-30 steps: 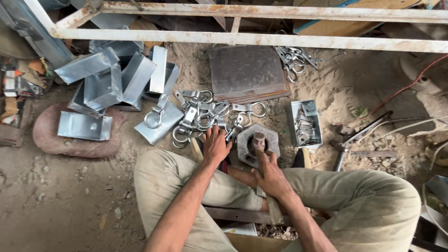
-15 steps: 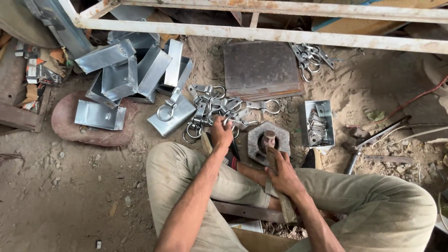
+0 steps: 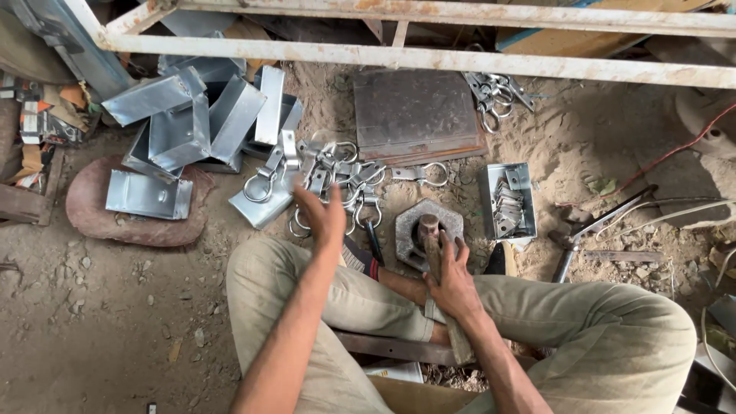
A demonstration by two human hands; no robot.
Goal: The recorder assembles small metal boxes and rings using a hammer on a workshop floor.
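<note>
Watching the head cam feed here: the left hand (image 3: 322,217) is up over the ground with the fingers spread loose, gripping nothing, hovering just at the near edge of a pile of metal ring clasps (image 3: 337,180). The right hand (image 3: 452,280) is wrapped around the wooden handle of a hammer (image 3: 431,244), and the hammer head sits right over the hole in a hexagonal metal block (image 3: 429,230) lying on the dirt between the knees. I can't tell if the head is actually touching the block or just above it.

Around that: a small open metal box (image 3: 507,201) of flat metal pieces sits just to the right of the block, and one ring clasp with a flat tab (image 3: 420,174) lies just beyond the block. Further back there's a dark, rusty flat plate (image 3: 415,115) on the sand, with another little bunch of clasps (image 3: 494,92) at its right corner. Off to the left is a heap of bent galvanized sheet brackets (image 3: 199,123), one of them resting on a reddish round slab (image 3: 130,215). A white-painted, rusty steel frame (image 3: 429,57) runs across the top. Pliers with red-and-black grips (image 3: 371,249) lie by the left knee — partly hidden by the arm.
</note>
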